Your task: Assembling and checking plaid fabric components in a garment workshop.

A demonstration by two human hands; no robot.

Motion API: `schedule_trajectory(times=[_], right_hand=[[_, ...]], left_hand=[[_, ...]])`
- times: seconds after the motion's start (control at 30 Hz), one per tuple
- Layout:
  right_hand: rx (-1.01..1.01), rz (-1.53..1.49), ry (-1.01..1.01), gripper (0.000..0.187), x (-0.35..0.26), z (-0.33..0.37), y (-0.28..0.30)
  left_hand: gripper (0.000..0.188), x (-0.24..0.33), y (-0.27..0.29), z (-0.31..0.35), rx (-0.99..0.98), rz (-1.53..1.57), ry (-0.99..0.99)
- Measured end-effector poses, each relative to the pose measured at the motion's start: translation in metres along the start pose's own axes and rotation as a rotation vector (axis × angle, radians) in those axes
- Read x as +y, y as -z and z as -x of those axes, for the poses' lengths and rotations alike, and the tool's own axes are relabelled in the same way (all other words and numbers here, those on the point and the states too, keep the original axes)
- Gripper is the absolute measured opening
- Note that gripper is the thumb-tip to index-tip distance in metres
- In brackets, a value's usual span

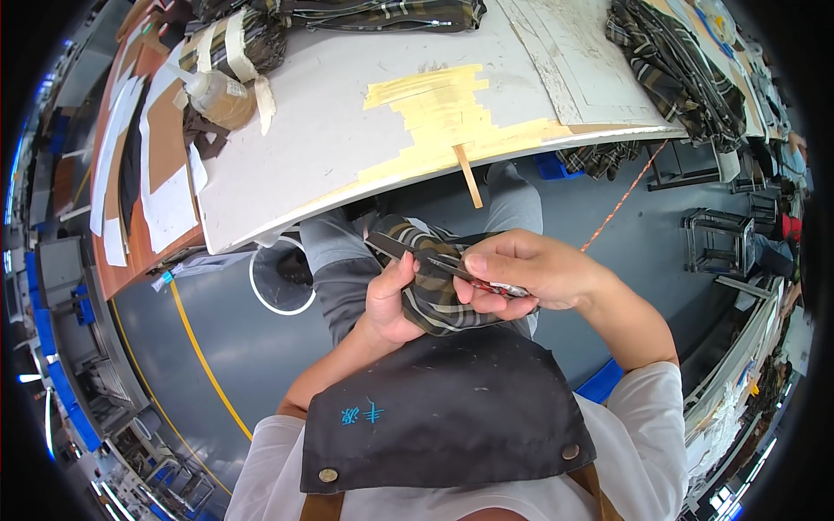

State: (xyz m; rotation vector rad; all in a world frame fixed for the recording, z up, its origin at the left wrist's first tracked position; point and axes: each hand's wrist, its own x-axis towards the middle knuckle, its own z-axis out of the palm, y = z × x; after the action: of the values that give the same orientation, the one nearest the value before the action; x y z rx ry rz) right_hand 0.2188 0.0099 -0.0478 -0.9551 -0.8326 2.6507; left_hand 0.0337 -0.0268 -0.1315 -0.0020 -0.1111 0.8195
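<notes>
My left hand [393, 300] is closed on a piece of plaid cloth [434, 304] in brown, black and cream, held over my lap. A dark flat strip [388, 246] lies along the cloth's upper edge and passes by my left thumb. My right hand [543, 273] is closed, thumb on top, around small metal snips [506, 289] with some red on them. Their dark front end points left, close to the strip and the cloth. My right fingers partly hide the snips, so I cannot tell whether the blades touch the cloth.
Ahead stands a white table [321, 104] with yellow tape [434, 108] and a wooden stick [467, 174] jutting over its edge. Plaid bundles [678, 74], a plastic bottle [221, 98] and card pieces [169, 148] lie around. A white-rimmed bin [282, 308] stands left of my legs.
</notes>
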Motion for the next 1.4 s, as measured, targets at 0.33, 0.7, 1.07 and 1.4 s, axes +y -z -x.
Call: schedule_trajectory(times=[0.33, 0.7, 1.07, 1.4], right_hand=[[0.670, 0.496, 0.496, 0.022, -0.030, 0.005, 0.022], [0.264, 0.392, 0.580, 0.030, 0.011, -0.019, -0.004], [0.268, 0.059, 0.536, 0.030, 0.022, -0.028, -0.021], [0.447, 0.790, 0.806, 0.050, 0.023, 0.006, -0.022]], left_hand=[[0.037, 0.000, 0.005, 0.008, 0.175, 0.066, -0.074], [0.047, -0.003, -0.003, -0.004, 0.112, 0.073, -0.055], [0.037, -0.008, -0.014, -0.005, 0.191, -0.124, -0.051], [0.058, -0.007, -0.035, -0.011, 0.257, -0.368, 0.052]])
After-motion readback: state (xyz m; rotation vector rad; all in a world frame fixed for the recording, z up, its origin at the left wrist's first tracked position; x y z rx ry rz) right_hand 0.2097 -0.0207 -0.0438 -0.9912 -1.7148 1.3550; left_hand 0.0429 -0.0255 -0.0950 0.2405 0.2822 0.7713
